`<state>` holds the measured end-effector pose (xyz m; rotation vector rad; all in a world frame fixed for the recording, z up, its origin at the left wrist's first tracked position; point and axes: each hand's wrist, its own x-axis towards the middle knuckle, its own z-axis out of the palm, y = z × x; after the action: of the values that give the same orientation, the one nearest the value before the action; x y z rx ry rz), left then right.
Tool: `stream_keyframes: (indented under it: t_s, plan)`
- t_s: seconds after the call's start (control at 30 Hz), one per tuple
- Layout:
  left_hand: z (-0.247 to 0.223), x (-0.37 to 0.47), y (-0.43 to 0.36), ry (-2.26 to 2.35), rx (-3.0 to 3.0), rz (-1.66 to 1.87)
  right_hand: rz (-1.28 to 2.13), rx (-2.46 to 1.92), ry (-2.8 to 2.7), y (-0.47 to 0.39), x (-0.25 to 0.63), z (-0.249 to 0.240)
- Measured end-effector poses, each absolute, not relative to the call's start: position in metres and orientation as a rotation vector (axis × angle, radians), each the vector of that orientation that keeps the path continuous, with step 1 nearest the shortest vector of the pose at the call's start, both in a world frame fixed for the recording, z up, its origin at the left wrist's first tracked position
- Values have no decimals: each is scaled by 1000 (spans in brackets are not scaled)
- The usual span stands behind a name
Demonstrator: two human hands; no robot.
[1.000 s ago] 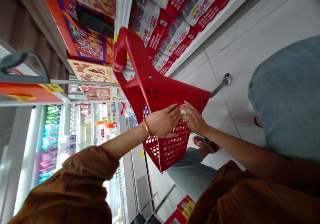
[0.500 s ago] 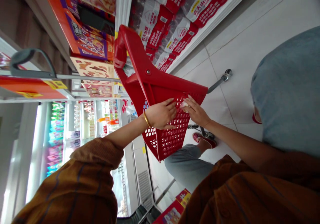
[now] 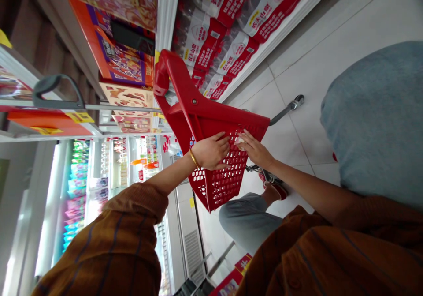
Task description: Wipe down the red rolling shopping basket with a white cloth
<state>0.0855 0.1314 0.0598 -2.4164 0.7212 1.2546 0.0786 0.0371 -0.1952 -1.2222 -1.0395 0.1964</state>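
A red plastic shopping basket (image 3: 214, 119) with perforated sides stands on wheels, lying sideways in my tilted view. My left hand (image 3: 211, 151), with a gold bracelet at its wrist, rests against the perforated side with its fingers apart. A little to the right, my right hand (image 3: 256, 149) presses a small crumpled whitish wipe (image 3: 239, 142) on the same panel. Part of the wipe is hidden under the fingers. A long pull handle (image 3: 59, 93) with a grey grip extends from the basket to the left.
Packs of bottled water (image 3: 231, 53) with red labels fill the low shelf beside the basket. Snack boxes (image 3: 122, 62) are on the left, with a dark flat object (image 3: 132, 36) on them. Lit shelves (image 3: 99, 177) stand beyond. A caster (image 3: 297, 101) projects over the tiled floor.
The view has shifted slightly. My right hand has slid the wipe a little across the perforated panel, while my left hand stays on the basket's side.
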Motion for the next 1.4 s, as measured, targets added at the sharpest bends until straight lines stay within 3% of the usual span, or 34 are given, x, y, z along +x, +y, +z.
stream_keyframes:
  t_s: [0.43,0.77,1.13,1.4]
  plan:
    - [55,81,128,562,-2363,1295,210,-1181,-923,37,72,-183]
    - [22,62,98,48,-2402,1075,200,-1276,-847,49,73,-175]
    - [-10,49,90,-249,-2402,882,331,-1277,-871,50,56,-212]
    - [-22,45,87,-467,-2286,963,496,-1313,-771,41,36,-241]
